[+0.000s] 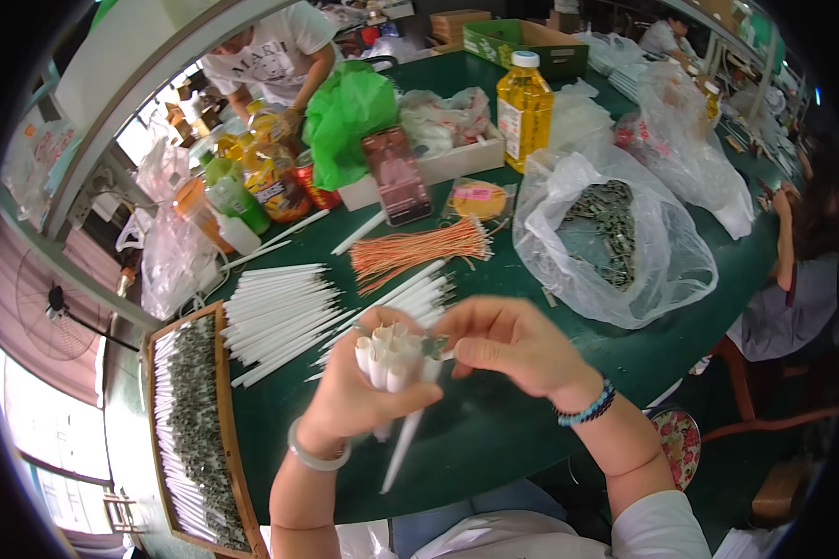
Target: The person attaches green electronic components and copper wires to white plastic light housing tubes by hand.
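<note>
White tubes (391,363) stand bunched in the left hand (359,396), its fingers wrapped around them, above the green worktop (513,419) toward its near edge. The right hand (522,349) is nearly closed at the bundle's right side, blur hiding whether it grips anything. Loose tubes (280,317) lie fanned toward the left edge, beside a wooden tray (229,410) set there.

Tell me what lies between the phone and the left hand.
In the head view, orange wires lie nearest the phone, then a pile of white tubes before the left hand.
</note>
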Available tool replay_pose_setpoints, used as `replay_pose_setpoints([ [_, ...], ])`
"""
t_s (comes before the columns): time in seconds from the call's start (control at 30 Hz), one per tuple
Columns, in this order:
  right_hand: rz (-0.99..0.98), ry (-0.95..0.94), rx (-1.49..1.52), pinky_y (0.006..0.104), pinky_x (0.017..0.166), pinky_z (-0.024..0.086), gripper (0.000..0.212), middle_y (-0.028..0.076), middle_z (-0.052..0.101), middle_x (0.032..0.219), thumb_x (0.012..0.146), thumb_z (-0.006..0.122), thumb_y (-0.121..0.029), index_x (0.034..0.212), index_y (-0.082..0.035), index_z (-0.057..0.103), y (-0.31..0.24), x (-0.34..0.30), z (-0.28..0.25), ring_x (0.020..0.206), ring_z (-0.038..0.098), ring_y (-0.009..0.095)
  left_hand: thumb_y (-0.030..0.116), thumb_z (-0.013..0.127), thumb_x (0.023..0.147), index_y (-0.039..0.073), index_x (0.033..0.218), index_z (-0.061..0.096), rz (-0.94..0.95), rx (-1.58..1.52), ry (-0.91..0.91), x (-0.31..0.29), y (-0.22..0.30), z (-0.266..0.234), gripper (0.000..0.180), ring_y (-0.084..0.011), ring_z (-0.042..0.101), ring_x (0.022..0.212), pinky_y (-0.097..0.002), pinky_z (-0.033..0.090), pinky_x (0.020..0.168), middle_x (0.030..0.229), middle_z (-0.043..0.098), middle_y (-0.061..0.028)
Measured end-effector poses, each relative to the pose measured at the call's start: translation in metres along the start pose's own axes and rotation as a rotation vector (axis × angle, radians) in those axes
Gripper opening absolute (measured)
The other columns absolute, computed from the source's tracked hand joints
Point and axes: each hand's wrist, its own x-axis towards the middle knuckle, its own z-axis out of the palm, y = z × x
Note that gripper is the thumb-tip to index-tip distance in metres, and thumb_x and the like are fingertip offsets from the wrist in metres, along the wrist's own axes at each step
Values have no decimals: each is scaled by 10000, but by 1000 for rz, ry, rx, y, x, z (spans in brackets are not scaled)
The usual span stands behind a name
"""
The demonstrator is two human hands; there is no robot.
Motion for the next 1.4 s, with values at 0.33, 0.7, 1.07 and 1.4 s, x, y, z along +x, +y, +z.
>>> replay_pose_setpoints([
  [0.33,-127,878,-1673,385,690,460,136,157,609,788,706,542,-14,812,-40,623,-18,-8,-225,762,580,321,17,569,623,-4,830,544,135,1196,-288,8,-59,24,209,-313,565,688,-380,456,605,757,570,-148],
  [0.7,-543,814,-1908,383,647,432,95,109,556,735,638,607,-40,725,-66,635,-13,5,-230,704,532,271,42,613,708,-13,872,528,79,766,22,5,-11,11,193,-354,554,683,-347,442,605,758,560,-183],
  [1.07,-285,327,-598,208,617,461,93,25,614,764,662,684,15,709,-7,608,-14,13,-83,677,554,68,28,616,750,-43,896,503,-88,-129,199,6,-15,7,198,-157,579,629,-284,489,580,734,560,-80],
  [1.4,-146,-15,-277,217,707,482,120,55,591,872,722,650,6,818,31,582,12,5,0,795,584,101,14,623,747,-23,882,505,16,-286,301,9,-22,15,184,-155,572,628,-271,481,562,757,548,-77],
])
